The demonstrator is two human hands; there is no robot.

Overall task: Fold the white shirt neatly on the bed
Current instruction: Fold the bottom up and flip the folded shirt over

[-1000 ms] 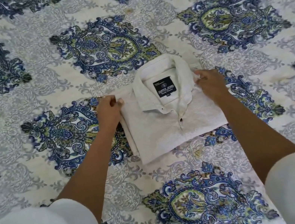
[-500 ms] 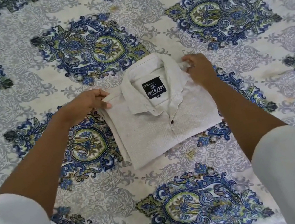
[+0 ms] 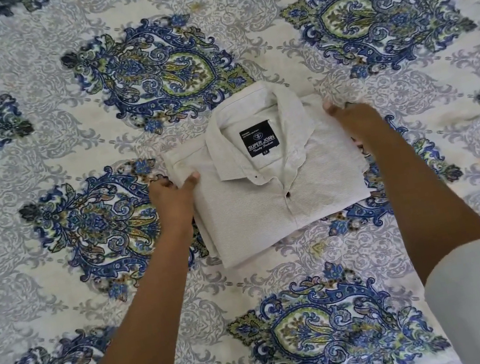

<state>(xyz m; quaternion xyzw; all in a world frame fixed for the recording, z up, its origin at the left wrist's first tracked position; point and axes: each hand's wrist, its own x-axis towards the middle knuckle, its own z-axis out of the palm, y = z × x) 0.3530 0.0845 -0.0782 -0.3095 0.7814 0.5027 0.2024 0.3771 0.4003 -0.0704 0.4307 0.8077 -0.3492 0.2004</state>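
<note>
The white shirt (image 3: 269, 208) lies folded into a compact rectangle on the patterned bedspread (image 3: 61, 123), collar up and away from the person, with a dark label (image 3: 260, 142) showing inside the neck. The left hand (image 3: 171, 200) pinches the shirt's left edge, thumb on top. The right hand (image 3: 356, 122) holds the right edge near the collar, thumb on the cloth.

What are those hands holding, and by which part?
The folded white shirt: left hand grips its left edge, right hand its right edge beside the collar.
</note>
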